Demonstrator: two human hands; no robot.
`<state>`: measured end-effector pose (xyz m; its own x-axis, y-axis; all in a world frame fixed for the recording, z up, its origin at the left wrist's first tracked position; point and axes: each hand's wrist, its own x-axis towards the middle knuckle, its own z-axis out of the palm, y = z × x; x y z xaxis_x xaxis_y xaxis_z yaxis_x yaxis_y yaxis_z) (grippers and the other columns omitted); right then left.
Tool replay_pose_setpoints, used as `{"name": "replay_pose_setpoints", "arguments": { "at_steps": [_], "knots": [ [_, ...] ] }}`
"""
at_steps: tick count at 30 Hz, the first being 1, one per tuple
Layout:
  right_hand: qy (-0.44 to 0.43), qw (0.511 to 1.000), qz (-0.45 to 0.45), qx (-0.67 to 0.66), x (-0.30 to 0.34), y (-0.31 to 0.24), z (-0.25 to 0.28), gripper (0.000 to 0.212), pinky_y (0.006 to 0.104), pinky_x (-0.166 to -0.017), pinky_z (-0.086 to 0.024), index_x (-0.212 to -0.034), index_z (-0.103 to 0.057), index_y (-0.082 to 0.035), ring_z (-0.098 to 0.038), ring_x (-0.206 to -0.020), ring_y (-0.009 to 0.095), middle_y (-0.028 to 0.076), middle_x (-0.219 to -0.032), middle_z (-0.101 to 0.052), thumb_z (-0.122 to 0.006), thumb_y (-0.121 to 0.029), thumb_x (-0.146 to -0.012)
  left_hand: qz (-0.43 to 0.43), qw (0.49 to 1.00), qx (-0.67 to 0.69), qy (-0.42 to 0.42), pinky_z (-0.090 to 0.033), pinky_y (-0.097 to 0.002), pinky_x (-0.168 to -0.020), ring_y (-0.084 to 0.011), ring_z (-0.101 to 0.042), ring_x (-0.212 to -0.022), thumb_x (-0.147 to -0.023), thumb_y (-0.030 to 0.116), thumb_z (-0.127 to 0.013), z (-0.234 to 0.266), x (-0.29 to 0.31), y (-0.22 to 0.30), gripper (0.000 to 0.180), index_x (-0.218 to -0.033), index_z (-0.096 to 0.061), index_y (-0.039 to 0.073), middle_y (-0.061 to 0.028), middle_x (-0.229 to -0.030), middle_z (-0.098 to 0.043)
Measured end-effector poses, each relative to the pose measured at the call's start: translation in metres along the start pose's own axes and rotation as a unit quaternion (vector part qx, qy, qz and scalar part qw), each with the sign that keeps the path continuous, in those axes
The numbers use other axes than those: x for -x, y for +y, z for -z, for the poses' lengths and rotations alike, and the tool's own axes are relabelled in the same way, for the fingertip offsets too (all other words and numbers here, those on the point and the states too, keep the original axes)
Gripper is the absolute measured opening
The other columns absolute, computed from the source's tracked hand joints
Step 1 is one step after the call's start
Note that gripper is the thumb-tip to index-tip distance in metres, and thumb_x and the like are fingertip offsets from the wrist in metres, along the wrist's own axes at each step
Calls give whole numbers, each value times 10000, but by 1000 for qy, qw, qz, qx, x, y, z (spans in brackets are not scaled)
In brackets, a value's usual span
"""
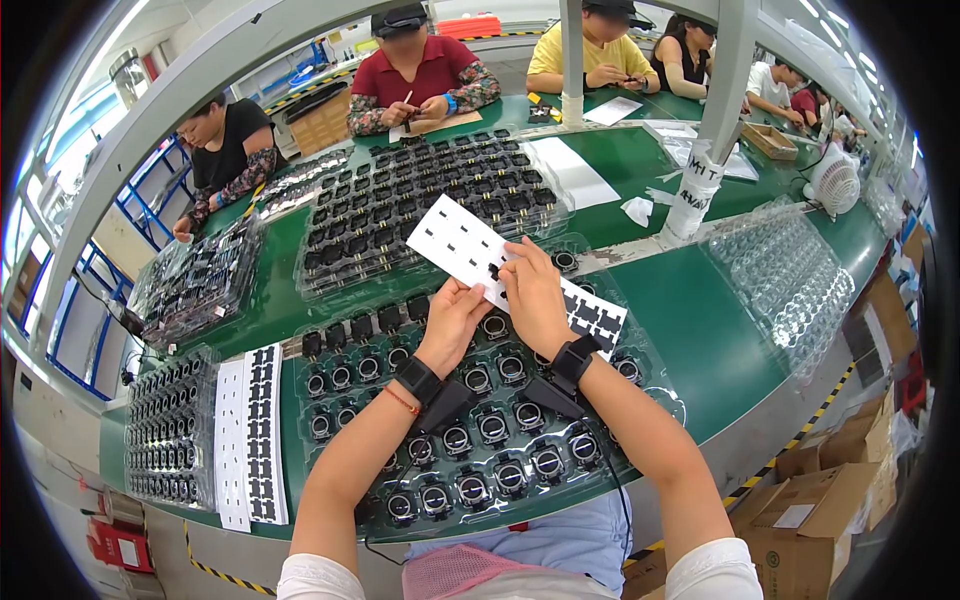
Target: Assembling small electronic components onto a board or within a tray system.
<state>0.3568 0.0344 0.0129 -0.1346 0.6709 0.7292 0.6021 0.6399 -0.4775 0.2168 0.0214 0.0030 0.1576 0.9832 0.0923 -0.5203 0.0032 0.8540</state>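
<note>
Above the near tray I hold a white sheet of black stickers point(448, 238), tilted down to the right. My left hand point(452, 328) pinches its lower edge between thumb and fingers. Bent over the middle of the sheet, my right hand point(534, 298) has its fingertips closed at a small black sticker point(494, 270); its knuckles partly hide the contact. Larger black shapes line the sheet's right end, past my right wrist. Underneath lies a clear plastic tray point(655, 385) with rows of black square parts with round centres point(492, 428).
A second tray of black parts point(420, 195) lies beyond my hands. At left are stacked trays point(170, 430) and more sticker sheets point(262, 430). Clear trays point(785, 270) lie at right, near a white fan point(833, 185). A wrapped post point(692, 195) rises from the bench. Several people sit across it.
</note>
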Motion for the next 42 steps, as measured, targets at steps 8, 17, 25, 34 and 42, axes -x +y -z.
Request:
{"name": "replay_pose_setpoints", "arguments": {
  "at_steps": [8, 17, 25, 34, 42],
  "knots": [
    [33, 989, -111, -90, -8, -14, 13, 146, 359, -711, -433, -962, -497, 6, -564, -832, 277, 145, -929, -584, -464, -123, -902, -38, 981, -176, 67, -512, -274, -742, -171, -615, -850, -910, 46, -439, -13, 5, 15, 217, -1101, -510, -30, -116, -1006, -611],
    [85, 973, -93, -193, -7, -16, 9, 213, 344, -678, -456, -1010, -497, -8, -563, -768, 251, 140, -907, -560, -576, -60, -820, -156, 647, -743, -74, -488, -382, -683, -313, -617, -764, -737, 28, -560, -10, -27, 61, 188, -915, -619, 22, -162, -840, -635],
    [87, 980, -62, -168, -6, -9, 5, 334, 291, -593, -454, -1123, -540, -55, -588, -701, 194, 102, -882, -617, -594, -35, -794, -41, 515, -856, -15, -496, -377, -608, -296, -618, -653, -669, 290, -711, -12, -43, 57, 231, -678, -644, 69, -118, -654, -624],
    [133, 972, -28, -194, -9, -19, 15, 109, 318, -657, -475, -879, -592, -35, -585, -774, 241, 89, -858, -601, -581, 10, -780, -42, 517, -855, 8, -514, -354, -630, -279, -637, -706, -619, 363, -678, -24, -59, 32, 291, -769, -673, 114, -115, -758, -649],
    [163, 972, 8, -171, -13, -19, 14, 93, 317, -756, -438, -877, -567, -48, -544, -882, 239, 84, -944, -583, -563, 6, -801, -105, 549, -829, -6, -524, -340, -634, -268, -656, -741, -626, 290, -726, -6, -71, 37, 448, -939, -592, 0, -159, -783, -651]
  ]
}}
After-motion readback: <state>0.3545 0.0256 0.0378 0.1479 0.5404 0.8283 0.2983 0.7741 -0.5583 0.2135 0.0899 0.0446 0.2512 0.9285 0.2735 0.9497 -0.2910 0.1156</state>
